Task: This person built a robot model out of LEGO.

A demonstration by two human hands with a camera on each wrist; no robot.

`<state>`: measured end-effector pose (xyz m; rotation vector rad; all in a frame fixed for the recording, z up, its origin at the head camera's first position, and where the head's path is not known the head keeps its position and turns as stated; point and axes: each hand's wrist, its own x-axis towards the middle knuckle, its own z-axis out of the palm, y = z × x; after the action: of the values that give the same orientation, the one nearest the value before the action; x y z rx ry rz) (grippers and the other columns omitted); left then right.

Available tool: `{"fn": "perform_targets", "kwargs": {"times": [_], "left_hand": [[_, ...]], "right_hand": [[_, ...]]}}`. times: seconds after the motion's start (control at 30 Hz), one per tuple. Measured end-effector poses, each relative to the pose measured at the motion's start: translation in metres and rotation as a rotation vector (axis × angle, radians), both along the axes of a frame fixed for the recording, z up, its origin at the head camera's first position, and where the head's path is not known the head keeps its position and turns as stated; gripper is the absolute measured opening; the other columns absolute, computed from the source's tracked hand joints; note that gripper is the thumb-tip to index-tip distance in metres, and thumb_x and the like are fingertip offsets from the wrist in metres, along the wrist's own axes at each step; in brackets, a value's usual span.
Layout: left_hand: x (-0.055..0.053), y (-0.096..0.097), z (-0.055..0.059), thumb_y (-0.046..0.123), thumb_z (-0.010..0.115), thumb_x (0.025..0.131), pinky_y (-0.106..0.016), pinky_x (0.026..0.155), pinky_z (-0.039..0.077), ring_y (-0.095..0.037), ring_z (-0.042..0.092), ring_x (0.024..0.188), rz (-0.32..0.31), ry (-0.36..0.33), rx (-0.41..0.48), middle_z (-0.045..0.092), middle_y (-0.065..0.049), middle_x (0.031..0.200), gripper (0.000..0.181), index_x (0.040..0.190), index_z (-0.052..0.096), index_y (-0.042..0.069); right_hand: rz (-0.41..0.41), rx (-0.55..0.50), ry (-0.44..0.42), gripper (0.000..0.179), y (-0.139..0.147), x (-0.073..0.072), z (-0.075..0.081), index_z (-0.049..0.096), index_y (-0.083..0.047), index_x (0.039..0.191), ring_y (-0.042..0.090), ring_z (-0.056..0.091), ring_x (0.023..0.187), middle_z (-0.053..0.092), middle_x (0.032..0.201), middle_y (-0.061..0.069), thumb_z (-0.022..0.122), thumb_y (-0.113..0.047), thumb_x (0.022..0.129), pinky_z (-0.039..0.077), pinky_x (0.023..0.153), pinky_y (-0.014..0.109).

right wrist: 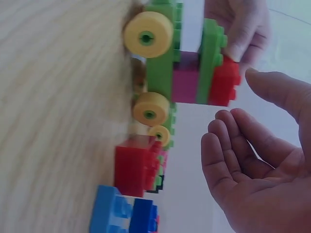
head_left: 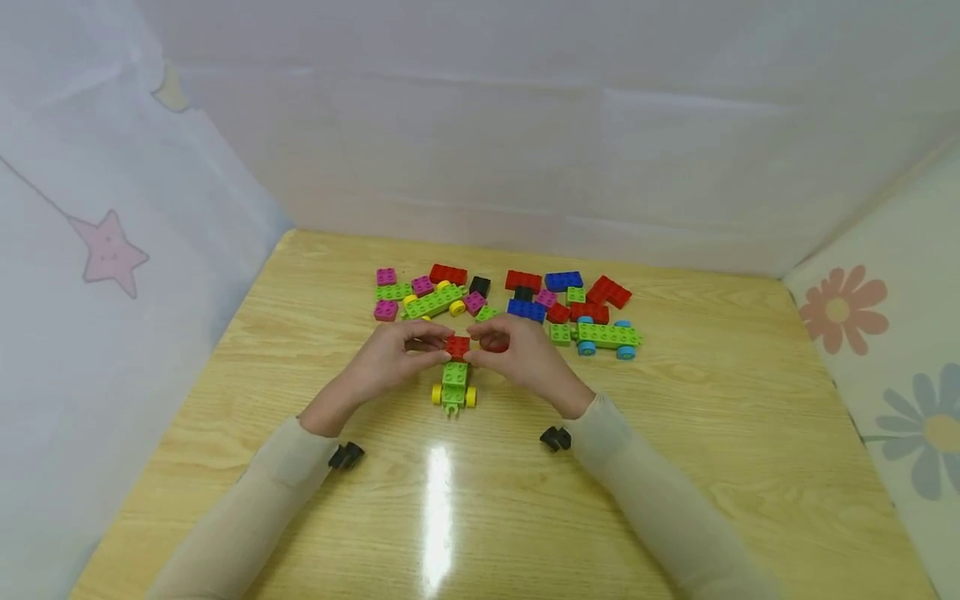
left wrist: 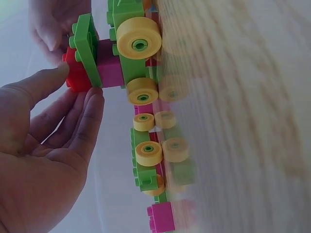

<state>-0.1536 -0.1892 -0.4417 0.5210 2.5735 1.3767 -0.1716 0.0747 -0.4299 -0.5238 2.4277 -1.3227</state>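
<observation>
In the head view, a red brick (head_left: 458, 347) sits atop a green car with yellow wheels (head_left: 453, 398), which stands on the table (head_left: 397, 500) between the left hand (head_left: 390, 357) and right hand (head_left: 521, 360). A green plate (head_left: 454, 373) shows just on the near side of the brick. Farther back lie loose magenta, red and black bricks and another yellow-wheeled car (head_left: 435, 302); to the right are blue bricks (head_left: 527, 311) and a green car with blue wheels (head_left: 609, 335).

In the left wrist view, the left hand pinches the red brick, thumb on one side and fingers on the other. The brick touches the green plate's upper face; beneath the plate, a purple block (left wrist: 109, 65) rests on the car.

In the right wrist view, the right hand's thumb and loosely bent fingers are apart, the thumb tip just beside the red brick and the other fingers clear of it.
</observation>
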Motion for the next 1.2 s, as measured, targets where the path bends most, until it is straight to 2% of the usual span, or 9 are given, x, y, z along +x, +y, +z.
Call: {"fn": "perform_targets", "kwargs": {"times": [0.3, 0.5, 0.77, 1.0, 1.03, 1.2], "left_hand": [[-0.01, 0.0, 0.0, 0.014, 0.08, 0.106, -0.047, 0.103, 0.067, -0.027, 0.079, 0.114, 0.01, 0.021, -0.013, 0.082, -0.011, 0.13, 0.035, 0.14, 0.077, 0.007], [-0.018, -0.004, -0.001, 0.015, 0.08, 0.105, -0.047, 0.103, 0.066, -0.026, 0.079, 0.113, 0.023, 0.023, -0.044, 0.081, -0.01, 0.13, 0.036, 0.14, 0.077, 0.009], [-0.023, -0.013, 0.001, 0.014, 0.079, 0.106, -0.048, 0.103, 0.066, -0.027, 0.079, 0.112, 0.039, 0.032, -0.065, 0.082, -0.011, 0.127, 0.033, 0.139, 0.078, 0.007], [-0.027, -0.021, 0.004, 0.019, 0.078, 0.108, -0.046, 0.102, 0.066, -0.027, 0.079, 0.114, 0.034, 0.03, -0.076, 0.082, -0.01, 0.13, 0.032, 0.138, 0.078, 0.009], [-0.028, -0.023, 0.004, 0.021, 0.077, 0.109, -0.045, 0.101, 0.066, -0.027, 0.079, 0.114, 0.04, 0.031, -0.076, 0.082, -0.01, 0.13, 0.032, 0.138, 0.079, 0.009], [-0.036, -0.036, 0.008, 0.03, 0.074, 0.111, -0.037, 0.098, 0.066, -0.031, 0.077, 0.119, 0.134, 0.013, -0.05, 0.078, -0.012, 0.139, 0.037, 0.141, 0.076, 0.008]], "right_hand": [[-0.093, -0.11, 0.02, 0.034, 0.025, -0.002, 0.016, 0.079, -0.02, 0.134, 0.025, 0.074, 0.118, 0.078, 0.134, 0.009, 0.084, -0.033, 0.103, 0.063, 0.103, 0.052], [-0.153, -0.127, 0.034, 0.03, 0.046, -0.007, 0.019, 0.08, -0.019, 0.133, 0.024, 0.073, 0.116, 0.078, 0.129, 0.003, 0.083, -0.029, 0.104, 0.062, 0.1, 0.048], [-0.192, -0.125, 0.04, 0.031, 0.062, -0.012, 0.024, 0.079, -0.017, 0.134, 0.026, 0.074, 0.113, 0.08, 0.131, 0.008, 0.082, -0.029, 0.105, 0.062, 0.095, 0.04], [-0.205, -0.149, 0.008, 0.034, 0.069, -0.015, 0.023, 0.078, -0.016, 0.137, 0.027, 0.074, 0.113, 0.079, 0.134, 0.008, 0.081, -0.03, 0.106, 0.064, 0.1, 0.057], [-0.209, -0.154, 0.005, 0.033, 0.07, -0.015, 0.023, 0.078, -0.016, 0.136, 0.026, 0.074, 0.113, 0.079, 0.135, 0.009, 0.081, -0.03, 0.106, 0.065, 0.1, 0.056], [-0.211, -0.161, 0.034, 0.032, 0.075, -0.016, 0.023, 0.079, -0.015, 0.135, 0.027, 0.075, 0.111, 0.077, 0.141, 0.015, 0.081, -0.028, 0.106, 0.064, 0.087, 0.03]]}}
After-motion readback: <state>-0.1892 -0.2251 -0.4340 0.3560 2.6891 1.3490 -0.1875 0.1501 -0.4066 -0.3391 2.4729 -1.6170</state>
